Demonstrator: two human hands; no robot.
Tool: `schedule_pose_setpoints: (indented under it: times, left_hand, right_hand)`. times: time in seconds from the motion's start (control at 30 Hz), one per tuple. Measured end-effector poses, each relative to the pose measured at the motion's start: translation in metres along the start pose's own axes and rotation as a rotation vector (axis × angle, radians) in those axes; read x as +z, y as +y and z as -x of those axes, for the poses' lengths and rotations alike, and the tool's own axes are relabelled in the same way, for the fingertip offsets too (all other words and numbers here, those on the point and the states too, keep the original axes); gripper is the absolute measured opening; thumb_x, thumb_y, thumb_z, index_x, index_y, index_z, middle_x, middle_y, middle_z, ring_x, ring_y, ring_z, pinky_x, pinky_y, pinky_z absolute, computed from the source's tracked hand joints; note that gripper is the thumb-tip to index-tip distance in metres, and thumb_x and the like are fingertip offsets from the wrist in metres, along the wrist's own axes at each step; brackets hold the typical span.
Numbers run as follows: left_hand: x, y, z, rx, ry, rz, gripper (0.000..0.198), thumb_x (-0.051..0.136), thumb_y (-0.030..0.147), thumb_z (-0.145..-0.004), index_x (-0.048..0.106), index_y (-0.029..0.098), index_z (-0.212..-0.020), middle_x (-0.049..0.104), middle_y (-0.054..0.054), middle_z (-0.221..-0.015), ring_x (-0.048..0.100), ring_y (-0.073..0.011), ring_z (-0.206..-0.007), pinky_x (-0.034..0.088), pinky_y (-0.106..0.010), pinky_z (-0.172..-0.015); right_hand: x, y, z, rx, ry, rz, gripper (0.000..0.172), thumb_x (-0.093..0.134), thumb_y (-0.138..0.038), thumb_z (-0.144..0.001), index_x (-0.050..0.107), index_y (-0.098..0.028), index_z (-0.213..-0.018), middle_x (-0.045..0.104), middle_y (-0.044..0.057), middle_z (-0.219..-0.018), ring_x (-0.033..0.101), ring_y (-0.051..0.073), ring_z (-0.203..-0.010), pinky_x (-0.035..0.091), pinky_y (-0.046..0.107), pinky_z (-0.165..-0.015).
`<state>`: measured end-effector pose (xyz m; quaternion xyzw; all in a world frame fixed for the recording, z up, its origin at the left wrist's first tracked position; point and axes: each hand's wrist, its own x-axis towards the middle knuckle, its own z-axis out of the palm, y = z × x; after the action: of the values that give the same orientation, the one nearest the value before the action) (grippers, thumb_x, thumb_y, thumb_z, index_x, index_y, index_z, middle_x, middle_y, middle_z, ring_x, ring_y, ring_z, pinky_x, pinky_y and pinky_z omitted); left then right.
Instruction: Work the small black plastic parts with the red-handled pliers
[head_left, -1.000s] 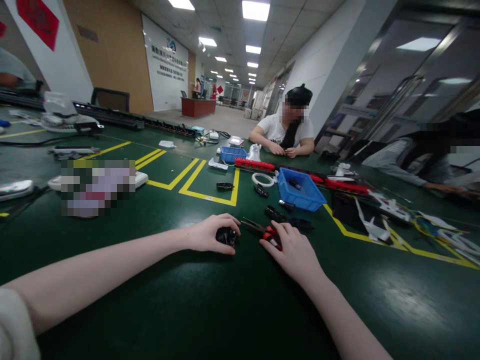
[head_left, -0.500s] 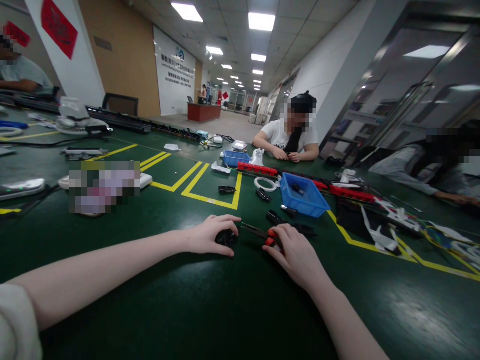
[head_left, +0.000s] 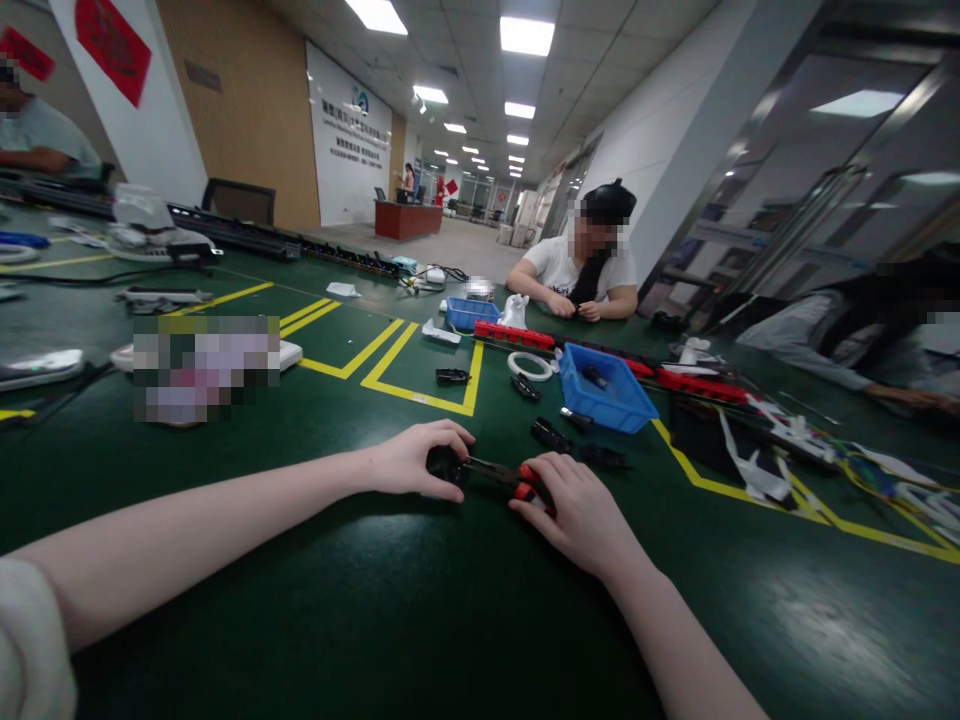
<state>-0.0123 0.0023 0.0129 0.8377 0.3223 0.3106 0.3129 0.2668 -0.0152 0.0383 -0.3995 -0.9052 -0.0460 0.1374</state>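
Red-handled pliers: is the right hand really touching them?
Touching. The head view shows the right hand curled over the handle end of the red-handled pliers.

Metal pliers with red plastic grips — smooth, glossy green tabletop — blue plastic bin

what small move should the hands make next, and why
Probably a gentle squeeze of the red-handled pliers by the right hand: their tips reach the edge of the black part, which the left hand holds. Whether they grip it is too small to tell.
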Motion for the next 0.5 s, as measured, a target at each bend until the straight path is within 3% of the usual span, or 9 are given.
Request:
schedule_pose_setpoints:
  times: [0.5]
  left_hand:
    - [0.0000,0.0036,-0.0005,-0.050,0.032,0.057,0.042,0.084,0.036,-0.067,0.067,0.019,-0.102,0.059,-0.011,-0.127,0.056,-0.0259,-0.118,0.042,-0.041,-0.102]
  right_hand:
    - [0.0053,-0.0037,-0.0002,-0.002,0.067,-0.055,0.035,0.067,-0.041,-0.083,0.059,-0.017,-0.107,0.064,0.009,-0.100,0.062,0.023,-0.092,0.053,0.036,-0.079]
